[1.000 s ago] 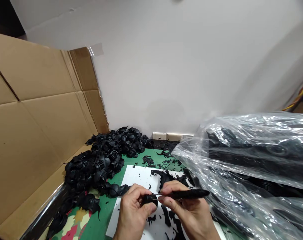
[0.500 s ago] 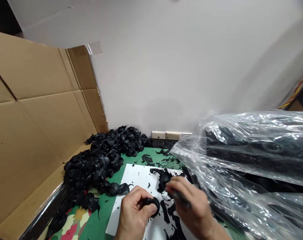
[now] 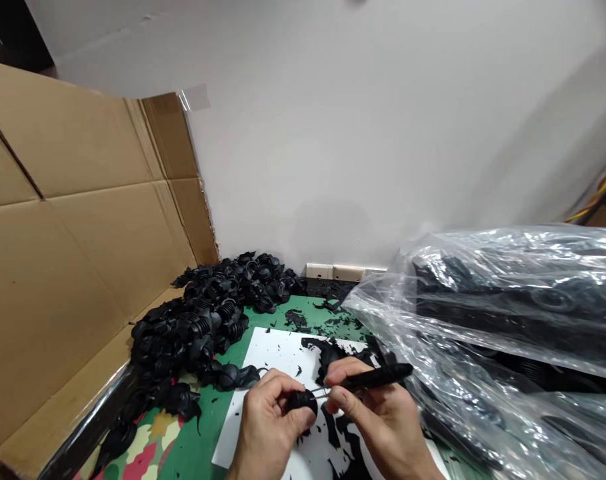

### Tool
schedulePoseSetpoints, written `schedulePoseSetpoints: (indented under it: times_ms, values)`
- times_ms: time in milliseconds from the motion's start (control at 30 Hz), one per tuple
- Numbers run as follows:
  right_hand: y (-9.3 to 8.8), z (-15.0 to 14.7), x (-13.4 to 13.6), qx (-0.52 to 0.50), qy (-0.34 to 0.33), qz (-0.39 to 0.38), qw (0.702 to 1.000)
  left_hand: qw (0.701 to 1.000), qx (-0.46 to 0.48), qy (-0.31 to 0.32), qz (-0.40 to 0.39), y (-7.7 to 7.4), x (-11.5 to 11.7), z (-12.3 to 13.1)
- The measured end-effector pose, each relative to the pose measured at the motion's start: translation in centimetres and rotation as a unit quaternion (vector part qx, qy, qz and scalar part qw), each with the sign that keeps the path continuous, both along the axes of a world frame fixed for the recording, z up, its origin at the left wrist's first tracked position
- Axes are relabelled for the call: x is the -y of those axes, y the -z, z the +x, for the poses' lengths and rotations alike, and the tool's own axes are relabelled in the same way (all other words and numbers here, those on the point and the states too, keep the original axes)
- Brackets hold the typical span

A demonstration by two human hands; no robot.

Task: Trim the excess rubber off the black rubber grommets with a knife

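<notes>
My left hand (image 3: 273,420) is closed, pinching a small round black rubber part (image 3: 301,402) between thumb and fingers above a white sheet (image 3: 255,353). My right hand (image 3: 377,413) grips a black-handled tool (image 3: 377,378), its handle pointing right. The tool's thin metal end reaches the right side of the rubber part; its exact kind is unclear. Black rubber scraps (image 3: 340,433) lie on the sheet beneath both hands, and a larger clump of scrap sits just behind my right hand.
A heap of ribbed black rubber parts (image 3: 197,327) lies at the left, against a cardboard panel (image 3: 97,240). Clear plastic bags (image 3: 503,320) with black parts inside crowd the right. Small trimmings dot the green mat (image 3: 273,320). A white wall rises behind.
My right hand has turned the tool so its handle points right and its metal end meets the rubber part. In my left hand, the rubber part has been turned.
</notes>
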State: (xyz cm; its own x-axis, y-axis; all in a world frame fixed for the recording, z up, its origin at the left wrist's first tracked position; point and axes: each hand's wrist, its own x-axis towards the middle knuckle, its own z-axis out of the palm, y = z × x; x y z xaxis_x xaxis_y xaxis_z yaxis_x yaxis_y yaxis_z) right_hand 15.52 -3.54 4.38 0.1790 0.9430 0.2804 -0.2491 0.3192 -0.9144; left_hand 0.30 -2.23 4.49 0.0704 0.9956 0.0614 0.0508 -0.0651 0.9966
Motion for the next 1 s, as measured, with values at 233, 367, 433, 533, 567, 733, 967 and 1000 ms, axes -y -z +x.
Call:
schedulePoseSetpoints:
  times_ms: [233, 367, 433, 533, 567, 733, 967, 1000]
  values:
    - [0.8, 0.4, -0.2, 0.113, -0.023, 0.065, 0.991, 1.000, -0.014, 0.000, 0.004, 0.0, 0.1, -0.1]
    - [0.9, 0.3, -0.3, 0.171, 0.009, 0.115, 0.979, 1.000, -0.025, 0.003, 0.000, 0.3, 0.1, -0.2]
    - [0.8, 0.2, -0.2, 0.196, 0.025, 0.140, 0.970, 0.999, -0.033, 0.002, 0.002, 0.4, 0.2, -0.3]
    - [0.6, -0.2, 0.1, 0.239, 0.049, 0.168, 0.955, 0.999, -0.034, 0.007, -0.001, 0.4, 0.3, -0.3]
    - [0.5, -0.3, 0.2, 0.259, 0.053, 0.185, 0.947, 0.999, -0.033, 0.009, -0.002, 0.4, 0.3, -0.3]
    - [0.4, 0.5, -0.6, 0.402, 0.136, 0.325, 0.845, 0.999, -0.042, 0.025, 0.007, 0.1, 0.3, -0.2]
    - [1.1, 2.8, -1.9, 0.267, 0.157, 0.143, 0.940, 1.000, -0.024, 0.000, 0.008, 0.0, 0.3, 0.0]
    - [1.1, 2.6, -1.8, 0.220, 0.127, 0.109, 0.961, 1.000, -0.022, 0.001, 0.007, 0.0, 0.3, 0.0]
